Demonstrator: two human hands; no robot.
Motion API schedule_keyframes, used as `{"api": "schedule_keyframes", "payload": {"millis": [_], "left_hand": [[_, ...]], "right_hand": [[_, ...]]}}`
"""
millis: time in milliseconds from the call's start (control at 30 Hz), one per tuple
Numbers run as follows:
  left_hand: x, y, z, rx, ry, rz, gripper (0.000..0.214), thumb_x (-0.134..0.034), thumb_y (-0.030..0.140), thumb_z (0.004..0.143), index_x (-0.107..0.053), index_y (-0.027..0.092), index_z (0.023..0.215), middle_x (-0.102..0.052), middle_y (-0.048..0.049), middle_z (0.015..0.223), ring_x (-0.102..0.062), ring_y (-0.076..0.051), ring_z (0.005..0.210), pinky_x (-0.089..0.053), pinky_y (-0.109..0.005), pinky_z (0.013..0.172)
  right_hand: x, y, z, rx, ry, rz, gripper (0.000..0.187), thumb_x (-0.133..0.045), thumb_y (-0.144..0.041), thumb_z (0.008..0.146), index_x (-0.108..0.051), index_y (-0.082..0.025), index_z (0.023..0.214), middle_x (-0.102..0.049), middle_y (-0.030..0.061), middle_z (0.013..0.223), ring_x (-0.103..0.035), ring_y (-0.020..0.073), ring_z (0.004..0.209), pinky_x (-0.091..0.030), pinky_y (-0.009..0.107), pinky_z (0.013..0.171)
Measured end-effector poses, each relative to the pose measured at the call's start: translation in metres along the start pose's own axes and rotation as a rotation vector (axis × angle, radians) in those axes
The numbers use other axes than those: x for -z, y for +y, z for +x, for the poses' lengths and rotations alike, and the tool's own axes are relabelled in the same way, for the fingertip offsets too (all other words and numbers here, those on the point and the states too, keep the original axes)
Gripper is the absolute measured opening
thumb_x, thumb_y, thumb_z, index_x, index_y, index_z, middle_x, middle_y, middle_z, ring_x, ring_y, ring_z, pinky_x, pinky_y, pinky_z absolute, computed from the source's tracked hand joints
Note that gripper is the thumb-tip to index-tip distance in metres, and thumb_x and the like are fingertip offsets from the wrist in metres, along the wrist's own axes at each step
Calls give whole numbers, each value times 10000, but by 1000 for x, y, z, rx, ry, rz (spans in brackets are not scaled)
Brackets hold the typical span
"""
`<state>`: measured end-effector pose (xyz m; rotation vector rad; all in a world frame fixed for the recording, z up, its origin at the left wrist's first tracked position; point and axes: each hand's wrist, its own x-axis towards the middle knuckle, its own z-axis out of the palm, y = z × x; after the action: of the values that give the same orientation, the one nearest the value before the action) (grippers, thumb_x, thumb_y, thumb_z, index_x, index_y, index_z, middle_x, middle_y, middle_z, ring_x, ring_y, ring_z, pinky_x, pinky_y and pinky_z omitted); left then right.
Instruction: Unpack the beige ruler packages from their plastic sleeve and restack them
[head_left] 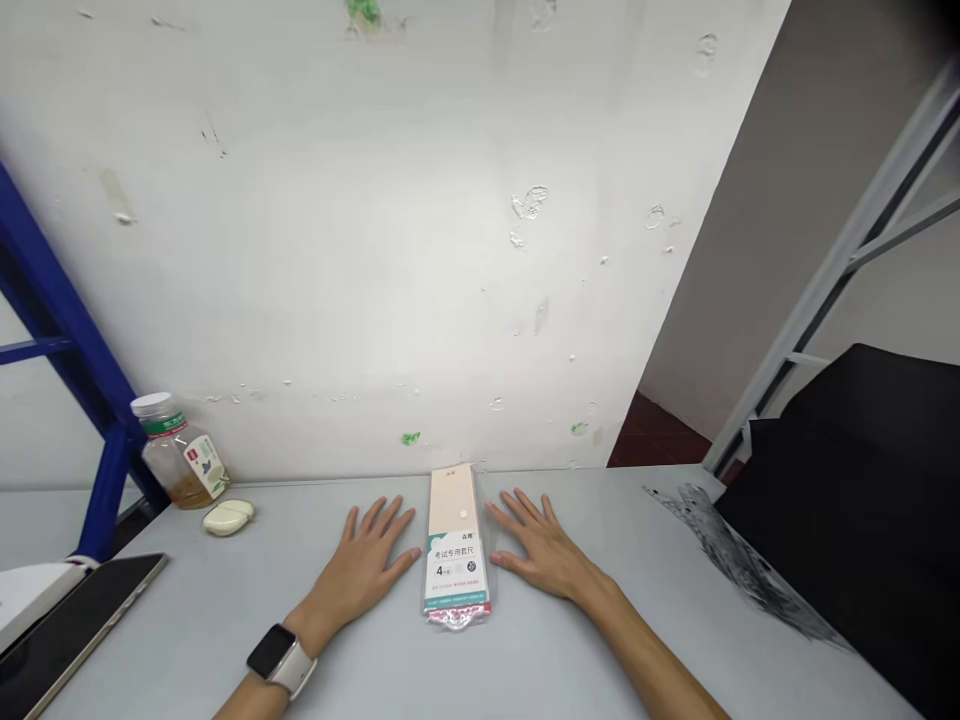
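Scuffed white plaster (pixel 337 220) with flecks of green paint fills the background, rising behind a pale grey tabletop (pixel 300 650). A packet of exam rulers (pixel 456 545) lies lengthwise at the middle of the tabletop, its far end near the wall, with a crinkled clear wrapper at the near end. The left hand (pixel 360 570), with a smartwatch (pixel 281 660) on the wrist, and the right hand (pixel 544 548) rest palm down on either side of it. Each grip is open, fingers spread flat, and neither hand holds anything. Both thumbs come just beside the packet's long edges, though whether they touch it is hard to tell. With the thumbs so close, a small sideways slide of either hand could nudge the smooth packet askew, and a wide sweep of the left arm could catch the glass jar (pixel 180 455) with a white lid, which stands near the far left corner with amber residue inside. A pale oval bar of soap (pixel 228 517) lies just beside that jar, and a dark tablet (pixel 75 630) sits at the near left with a white object (pixel 30 600) by it. Blue metal framing (pixel 75 350) rises at the left, while grey framing (pixel 847 270) and a black sheet (pixel 862 480) crowd the right. Nothing lies between the hands and the packet.
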<state>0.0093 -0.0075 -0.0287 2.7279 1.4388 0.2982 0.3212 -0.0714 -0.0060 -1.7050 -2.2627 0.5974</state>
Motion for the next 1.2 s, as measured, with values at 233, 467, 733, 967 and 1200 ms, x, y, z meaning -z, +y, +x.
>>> {"api": "schedule_keyframes", "payload": {"millis": [233,467,733,967,1200], "left_hand": [[1,1,0,1,0,0,622,-323,637,944,-351,327,1482,-300,-43,1574,-238,-323,1448,-156,-600,1152],[-1,0,0,-3,7,12,618,-325,640,942,-349,340,1481,-306,-36,1572,-255,-322,1442,-155,-584,1156],[6,6,1,21,-42,23,648,-284,658,940,-367,305,1477,-288,-51,1578,-228,-318,1451,-147,-585,1151],[7,7,1,25,-45,17,653,-275,660,941,-368,299,1477,-287,-53,1579,-227,-319,1451,-141,-584,1152],[7,8,1,25,-51,22,657,-267,658,942,-372,289,1475,-290,-60,1578,-225,-318,1451,-143,-591,1150]], "right_hand": [[1,-1,1,-4,-27,-24,674,-320,-727,889,-248,-423,1486,-83,-41,1624,10,290,1492,66,580,1174],[1,0,1,1,-15,-1,674,-344,-729,883,-263,-429,1480,-102,-43,1622,-10,292,1493,64,569,1178],[1,0,0,-8,-11,-18,674,-328,-729,887,-272,-418,1482,-109,-35,1623,-14,296,1493,61,564,1178],[0,2,1,-11,-17,-14,688,-326,-741,879,-269,-417,1483,-101,-44,1623,-4,292,1493,62,560,1180],[0,0,1,-20,-28,-17,685,-319,-739,883,-261,-419,1485,-88,-50,1624,2,282,1495,74,553,1180]]}}
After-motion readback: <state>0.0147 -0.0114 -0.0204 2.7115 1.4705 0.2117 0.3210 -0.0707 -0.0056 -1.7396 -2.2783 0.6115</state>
